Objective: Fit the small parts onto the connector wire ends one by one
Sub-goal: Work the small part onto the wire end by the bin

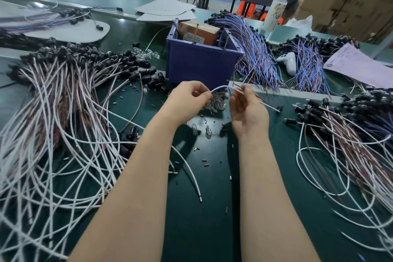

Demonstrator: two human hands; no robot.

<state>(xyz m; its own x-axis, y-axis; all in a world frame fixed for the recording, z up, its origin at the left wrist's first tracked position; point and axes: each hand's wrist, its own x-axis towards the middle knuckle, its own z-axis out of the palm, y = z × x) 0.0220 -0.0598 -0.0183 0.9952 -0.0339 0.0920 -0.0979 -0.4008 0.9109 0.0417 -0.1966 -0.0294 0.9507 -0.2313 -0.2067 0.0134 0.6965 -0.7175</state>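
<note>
My left hand (pixel 188 100) pinches the end of a white wire (pixel 220 87) that arcs toward my right hand (pixel 246 106). The right hand grips a thin white-and-brown connector wire (pixel 269 106), whose black connector (pixel 279 109) rests on the green table just right of that hand. The two hands almost meet above a small heap of clear glass bulbs (pixel 214 103). Two loose bulbs (pixel 208 132) lie just below the hands. Tiny sleeve pieces (pixel 205 165) are scattered over the mat. Whether a small part sits between the fingertips is too small to tell.
A blue plastic bin (pixel 200 59) stands right behind the hands. Large piles of white-and-brown wires with black connectors lie left (pixel 63 95) and right (pixel 350 134). Blue-and-brown wire bundles (pixel 255 53) lie behind, beside a white controller (pixel 288 61), papers (pixel 359 66) and a bottle (pixel 275 9).
</note>
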